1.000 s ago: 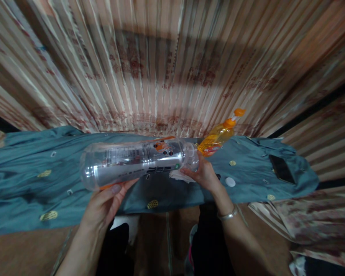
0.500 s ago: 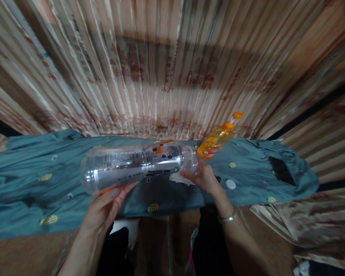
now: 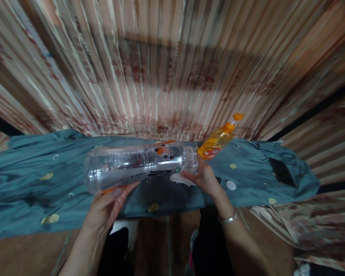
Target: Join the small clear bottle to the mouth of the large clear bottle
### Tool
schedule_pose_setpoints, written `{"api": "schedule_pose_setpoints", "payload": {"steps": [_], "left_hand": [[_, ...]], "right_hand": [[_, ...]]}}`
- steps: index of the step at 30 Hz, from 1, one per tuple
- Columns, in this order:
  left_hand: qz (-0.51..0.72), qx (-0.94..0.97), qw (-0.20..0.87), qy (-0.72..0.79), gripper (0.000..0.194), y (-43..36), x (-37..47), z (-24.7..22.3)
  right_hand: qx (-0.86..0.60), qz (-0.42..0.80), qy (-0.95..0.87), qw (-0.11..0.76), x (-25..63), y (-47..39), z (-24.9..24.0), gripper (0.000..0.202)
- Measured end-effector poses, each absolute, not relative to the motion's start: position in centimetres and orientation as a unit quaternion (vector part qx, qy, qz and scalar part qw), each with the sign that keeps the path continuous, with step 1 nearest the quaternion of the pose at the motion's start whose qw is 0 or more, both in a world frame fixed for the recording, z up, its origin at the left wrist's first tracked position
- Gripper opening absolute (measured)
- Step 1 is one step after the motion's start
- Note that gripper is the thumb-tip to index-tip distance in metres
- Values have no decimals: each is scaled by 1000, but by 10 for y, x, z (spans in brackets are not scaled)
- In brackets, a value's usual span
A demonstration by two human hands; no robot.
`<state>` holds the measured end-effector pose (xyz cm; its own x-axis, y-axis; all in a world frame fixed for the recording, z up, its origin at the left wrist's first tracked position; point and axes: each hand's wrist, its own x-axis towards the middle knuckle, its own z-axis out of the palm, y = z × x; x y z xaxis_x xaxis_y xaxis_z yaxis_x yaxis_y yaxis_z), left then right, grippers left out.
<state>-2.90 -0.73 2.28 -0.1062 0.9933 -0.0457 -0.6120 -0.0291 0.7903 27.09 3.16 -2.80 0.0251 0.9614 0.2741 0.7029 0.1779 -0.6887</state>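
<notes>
A large clear plastic bottle with orange and black print lies sideways in the air between both hands. My left hand supports its broad end from below. At the neck, my right hand grips the bottle, with fingers partly hidden behind it. Just under the neck is a crumpled white cloth or tissue, close to the right fingertips. Behind the right hand stands a pump bottle of orange-yellow liquid with an orange top.
A blue-green cloth with yellow motifs covers the table. To the right are a white round lid, a small dark object and a black phone. A striped curtain hangs behind.
The broad end of the clear bottle has shifted very slightly right, and its print has turned a little. Both hands keep their hold.
</notes>
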Motion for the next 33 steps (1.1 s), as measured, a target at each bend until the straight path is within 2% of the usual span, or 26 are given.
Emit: {"api": "schedule_pose_setpoints", "payload": {"steps": [18,25,33], "left_hand": [[647,281,616,350,59,-6,-37,15],[647,265,618,359,64,-6,-38,13],[650,258,615,364,61,-6,-38,15]], "right_hand": [[-606,172,-686,362,270,31,-29,78],[-604,179,-683,369,270,32,-29,77],[-610,182,-682,360,268,31,-27,76]]}}
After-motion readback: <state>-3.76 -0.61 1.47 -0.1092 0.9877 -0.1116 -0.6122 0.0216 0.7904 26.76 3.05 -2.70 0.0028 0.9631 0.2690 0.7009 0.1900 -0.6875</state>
